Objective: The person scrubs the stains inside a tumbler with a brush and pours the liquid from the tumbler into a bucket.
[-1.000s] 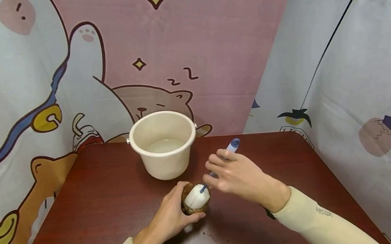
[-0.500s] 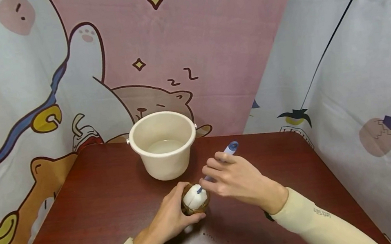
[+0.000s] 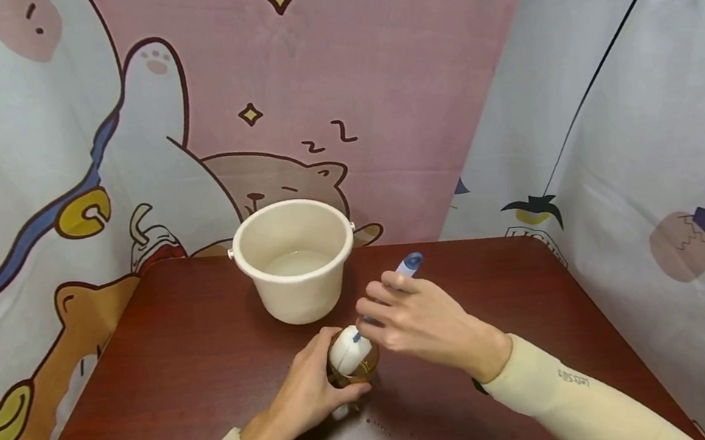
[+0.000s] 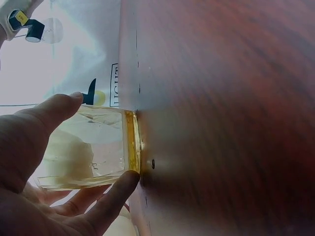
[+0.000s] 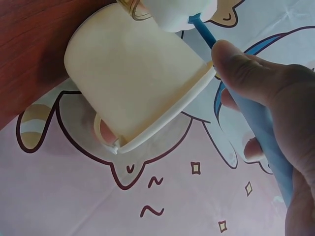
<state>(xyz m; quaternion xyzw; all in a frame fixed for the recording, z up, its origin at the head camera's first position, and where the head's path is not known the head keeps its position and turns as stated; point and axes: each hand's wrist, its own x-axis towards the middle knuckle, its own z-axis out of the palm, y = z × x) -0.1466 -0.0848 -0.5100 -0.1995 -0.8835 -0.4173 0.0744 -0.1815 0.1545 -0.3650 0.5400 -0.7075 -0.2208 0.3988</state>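
Observation:
My left hand is wrapped around an amber-tinted clear glass, thumb on one side and fingers on the other. The glass stands roughly upright with its base at the table surface. Its mouth holds the white sponge head of a cup brush, partly inside and partly above the rim. Through the glass wall, the left wrist view shows the sponge in the upper part, away from the base. My right hand grips the brush's blue handle, which slants up to the right; fingers cover its middle.
A cream bucket with a little liquid in its bottom stands just behind the glass. Small drops lie on the red-brown table in front. Cartoon-printed curtains enclose the back and sides.
My right hand has shifted slightly left, carrying the brush with it. The sponge head has turned and risen a bit at the rim. My left hand and the glass stay in place.

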